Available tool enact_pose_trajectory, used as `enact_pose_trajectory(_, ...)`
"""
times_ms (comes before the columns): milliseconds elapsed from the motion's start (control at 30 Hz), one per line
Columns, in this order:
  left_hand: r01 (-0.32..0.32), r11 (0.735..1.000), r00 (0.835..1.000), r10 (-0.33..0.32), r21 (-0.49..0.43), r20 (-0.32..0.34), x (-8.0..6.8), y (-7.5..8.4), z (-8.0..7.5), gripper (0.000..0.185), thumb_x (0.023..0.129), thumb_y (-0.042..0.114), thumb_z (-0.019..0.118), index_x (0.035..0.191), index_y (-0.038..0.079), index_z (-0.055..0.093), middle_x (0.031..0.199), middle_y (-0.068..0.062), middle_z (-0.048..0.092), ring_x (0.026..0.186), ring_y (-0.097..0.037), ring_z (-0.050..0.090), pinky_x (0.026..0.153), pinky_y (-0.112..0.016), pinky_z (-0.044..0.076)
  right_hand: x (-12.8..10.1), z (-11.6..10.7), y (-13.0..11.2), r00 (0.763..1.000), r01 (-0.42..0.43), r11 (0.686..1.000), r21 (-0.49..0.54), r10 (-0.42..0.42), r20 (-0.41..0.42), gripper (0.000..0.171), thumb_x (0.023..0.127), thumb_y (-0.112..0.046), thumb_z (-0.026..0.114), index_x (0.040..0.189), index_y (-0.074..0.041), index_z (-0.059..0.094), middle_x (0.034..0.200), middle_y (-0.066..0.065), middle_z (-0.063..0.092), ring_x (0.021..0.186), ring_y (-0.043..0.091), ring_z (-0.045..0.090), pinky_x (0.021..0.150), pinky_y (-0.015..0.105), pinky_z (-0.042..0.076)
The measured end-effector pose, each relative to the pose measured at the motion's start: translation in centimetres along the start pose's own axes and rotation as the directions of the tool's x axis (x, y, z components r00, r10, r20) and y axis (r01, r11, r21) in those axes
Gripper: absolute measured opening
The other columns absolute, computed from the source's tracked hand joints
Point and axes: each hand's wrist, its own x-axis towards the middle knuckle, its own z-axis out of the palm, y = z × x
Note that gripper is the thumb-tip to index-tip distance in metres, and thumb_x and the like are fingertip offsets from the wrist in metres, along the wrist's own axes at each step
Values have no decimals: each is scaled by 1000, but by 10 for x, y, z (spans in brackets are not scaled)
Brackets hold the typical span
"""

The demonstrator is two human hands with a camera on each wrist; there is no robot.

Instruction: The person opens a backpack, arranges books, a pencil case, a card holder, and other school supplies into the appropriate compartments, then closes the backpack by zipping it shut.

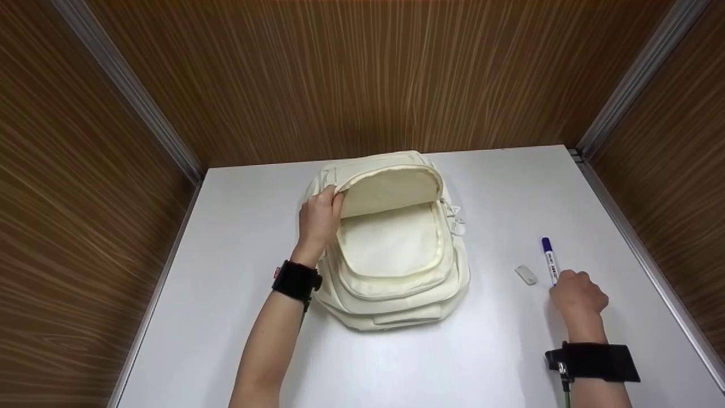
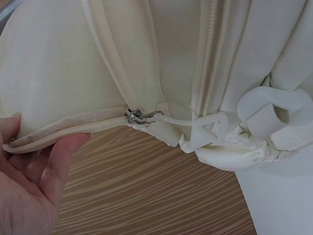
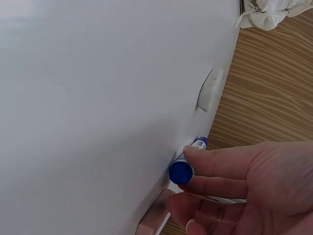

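Meanwhile, the left hand (image 1: 319, 218) pinches the open flap edge of the cream backpack (image 1: 396, 243) at centre surface (image 1: 238, 255); at 4 o'clock, the right hand (image 1: 578, 297) curls its fingers around the blue-capped marker (image 1: 549, 258), beside a small eraser (image 1: 525, 275).

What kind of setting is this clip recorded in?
Probably a purpose-built recording booth rather than a home or office: a plain white table boxed in on three sides by wood-grain panels with metal corner strips, holding only a cream backpack, a blue-capped marker and a small white eraser.
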Motion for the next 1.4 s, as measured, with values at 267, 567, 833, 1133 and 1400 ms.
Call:
enact_pose_trajectory(267,-9,1000,1000,9,-14,-4,-1,0,3,28,98,25,62,78,5,55,62,-10,57,56,-29,49,52,-49,43,3,6,-1,999,7,998,57,-5,-40,19,90,-1,45,87,16,53,69,22,51,59,32,53,47,42,43)
enact_pose_trajectory(567,0,1000,1000,0,3,-7,-1,0,4,26,98,24,61,80,5,58,68,-13,63,58,-33,55,54,-51,45,-3,-6,-32,995,88,973,213,-76,-65,25,92,-6,52,88,18,56,67,20,57,57,26,54,45,34,43)
enact_pose_trajectory(833,4,1000,1000,-4,5,-8,-1,1,5,27,98,25,61,80,5,58,70,-14,64,60,-35,58,55,-51,45,-7,-20,-80,963,268,922,279,-253,-90,31,95,-12,61,111,14,62,83,19,66,69,22,62,55,33,46)
enact_pose_trajectory(1133,13,1000,1000,-13,16,-11,-1,1,8,29,98,27,61,79,5,57,72,-15,66,61,-36,60,56,-52,46,-9,-31,-118,931,366,885,289,-350,-106,25,93,-12,66,109,7,67,84,12,67,72,22,64,58,33,47)
enact_pose_trajectory(1400,-4,1000,1000,5,25,-26,-2,1,9,26,98,25,61,82,4,60,74,-15,67,62,-37,62,56,-52,47,-12,-34,-144,885,465,845,265,-452,-114,23,91,-10,68,107,5,70,85,9,66,71,20,64,58,33,49)
